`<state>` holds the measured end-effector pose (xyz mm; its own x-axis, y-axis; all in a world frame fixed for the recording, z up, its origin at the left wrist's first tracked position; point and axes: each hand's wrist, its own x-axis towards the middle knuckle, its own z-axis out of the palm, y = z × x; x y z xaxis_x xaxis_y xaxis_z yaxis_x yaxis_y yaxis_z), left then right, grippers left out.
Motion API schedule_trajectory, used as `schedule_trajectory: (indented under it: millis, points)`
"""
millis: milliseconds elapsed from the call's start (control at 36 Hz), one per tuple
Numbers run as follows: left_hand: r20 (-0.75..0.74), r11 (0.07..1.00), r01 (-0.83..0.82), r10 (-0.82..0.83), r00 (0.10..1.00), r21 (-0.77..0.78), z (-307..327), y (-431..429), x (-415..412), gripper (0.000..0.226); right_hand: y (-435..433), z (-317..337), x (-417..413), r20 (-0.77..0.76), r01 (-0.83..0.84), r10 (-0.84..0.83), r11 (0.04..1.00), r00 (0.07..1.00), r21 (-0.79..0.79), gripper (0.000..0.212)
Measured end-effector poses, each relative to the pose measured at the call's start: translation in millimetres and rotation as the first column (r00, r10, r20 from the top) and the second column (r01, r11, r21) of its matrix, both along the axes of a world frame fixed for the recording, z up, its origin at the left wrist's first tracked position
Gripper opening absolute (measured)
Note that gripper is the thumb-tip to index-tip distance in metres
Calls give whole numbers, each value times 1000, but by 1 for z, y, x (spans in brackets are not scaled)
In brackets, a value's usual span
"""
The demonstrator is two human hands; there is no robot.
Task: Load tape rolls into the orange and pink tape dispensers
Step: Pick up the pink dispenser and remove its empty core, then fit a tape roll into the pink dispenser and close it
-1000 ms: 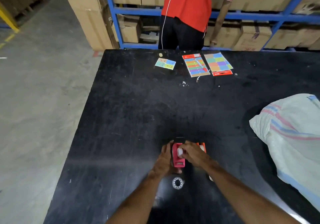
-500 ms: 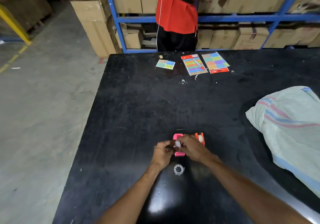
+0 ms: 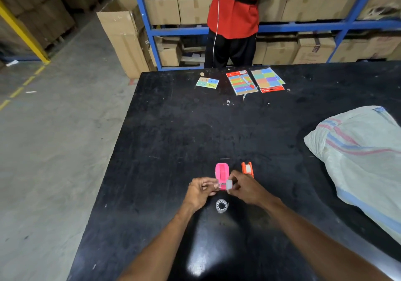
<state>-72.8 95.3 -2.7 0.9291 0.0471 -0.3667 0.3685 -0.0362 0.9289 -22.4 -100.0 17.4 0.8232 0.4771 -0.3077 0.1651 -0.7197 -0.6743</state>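
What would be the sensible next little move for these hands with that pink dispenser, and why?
Probably seat the tape roll into the pink dispenser. The right hand pinches the whitish roll right at the dispenser's near end, the left hand steadies that end, and its slot looks empty. The orange dispenser beside it already seems to hold a white roll.

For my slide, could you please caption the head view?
Both hands hold a tape roll at the pink dispenser, orange dispenser alongside.
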Motion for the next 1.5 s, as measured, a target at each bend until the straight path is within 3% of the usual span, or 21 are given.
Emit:
schedule_trajectory:
  millis: [250,611,722,1000,1111,1194,1250,1306,1500]
  points:
    - [17,1000,13,-13,1000,-9,-2,5,-6,22,-22,-49,-43,-35,-18,9,963,999,-267,28]
    - [-29,997,-29,27,999,-65,-4,13,-10,15,-9,-69,-63,-44,37,-60,916,997,-399,70]
    - [-31,998,-35,34,999,-57,-7,17,-9,14,6,-66,-60,135,162,-117,901,984,-403,57]
    - [-45,999,-30,29,999,-24,-2,30,-14,10,39,-76,-57,142,266,-226,809,964,-524,39]
    - [-58,999,-32,31,998,-24,0,36,-17,10,46,-73,-53,17,310,-335,848,942,-430,31]
    - [-71,999,-45,42,997,-31,0,37,-19,12,43,-71,-47,-63,401,-414,903,908,-155,8]
    - [-83,998,-56,52,995,-41,-1,37,-19,13,39,-68,-43,-39,413,-411,908,911,67,31]
    - [-84,997,-56,52,995,-51,0,36,-18,12,36,-56,-40,-22,396,-401,895,916,204,36]
    - [-80,996,-19,12,997,-90,8,23,-11,9,32,-30,-27,39,313,-348,880,937,357,36]
